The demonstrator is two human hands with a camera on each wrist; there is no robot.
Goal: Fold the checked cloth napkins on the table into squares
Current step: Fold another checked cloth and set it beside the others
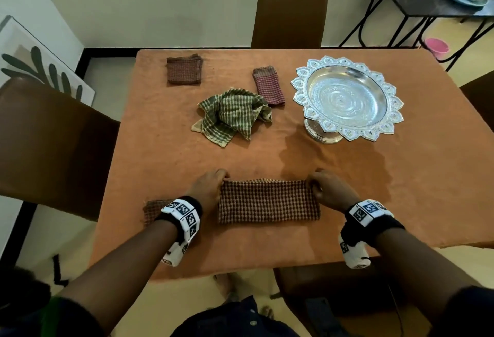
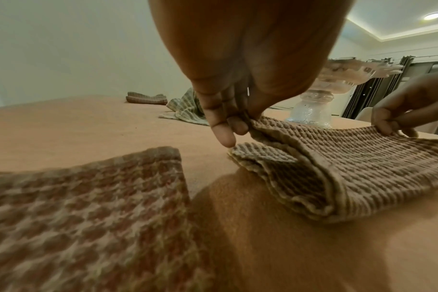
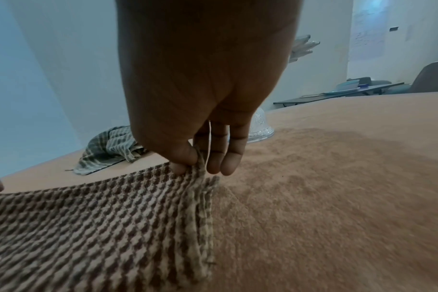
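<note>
A brown checked napkin [image 1: 268, 201] lies folded into a long strip near the table's front edge. My left hand [image 1: 211, 185] pinches its far left corner [image 2: 253, 120], and my right hand [image 1: 324, 185] pinches its far right corner [image 3: 198, 164]. The far edge is lifted slightly off the orange tablecloth [image 1: 187, 155]. A green checked napkin [image 1: 234, 115] lies crumpled mid-table. Folded napkins sit at the back left [image 1: 184, 69], back centre [image 1: 268, 85] and under my left wrist [image 1: 153, 209].
A silver pedestal tray [image 1: 347, 97] stands at the right of the table. Brown chairs stand at the far side [image 1: 290, 14] and at the left [image 1: 50, 147]. A dark side table [image 1: 427, 0] with blue dishes is at the back right.
</note>
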